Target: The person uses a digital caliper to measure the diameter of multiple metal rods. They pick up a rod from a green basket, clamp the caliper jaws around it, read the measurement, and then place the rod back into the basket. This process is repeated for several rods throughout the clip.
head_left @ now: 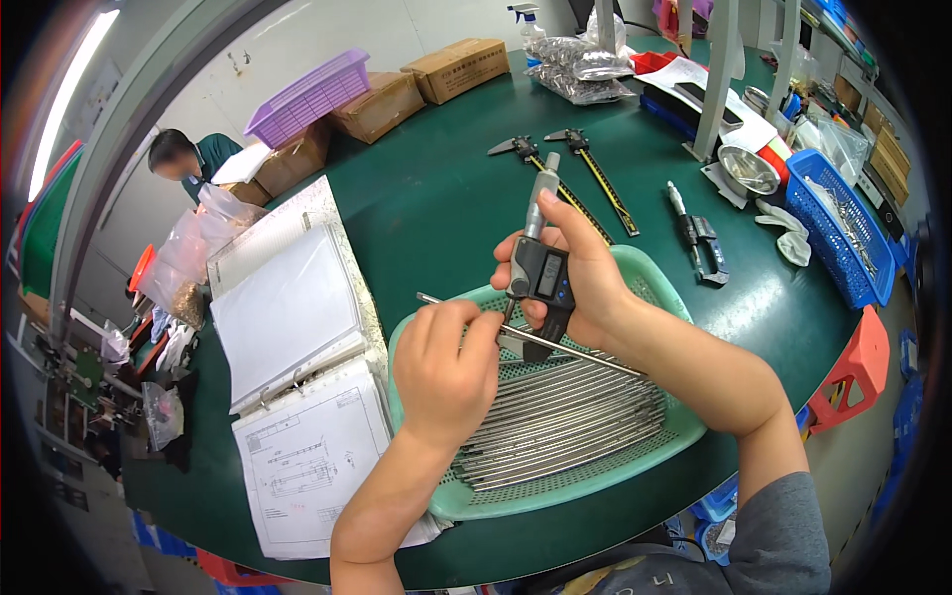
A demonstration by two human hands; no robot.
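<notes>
the left hand is pinching a thin metal rod between thumb and fingertips, holding it level above the green mesh tray of similar rods. the right hand is gripping a digital micrometer upright, fingers wrapped round its body, its jaws seemingly closing on the rod, though the contact is hard to see. an open binder is lying just left of the tray.

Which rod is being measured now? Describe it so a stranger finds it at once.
Start at the green perforated tray on the table. Above its pile of rods, one thin metal rod is lifted: the left hand pinches it, and the micrometer in the right hand clamps it.
</notes>
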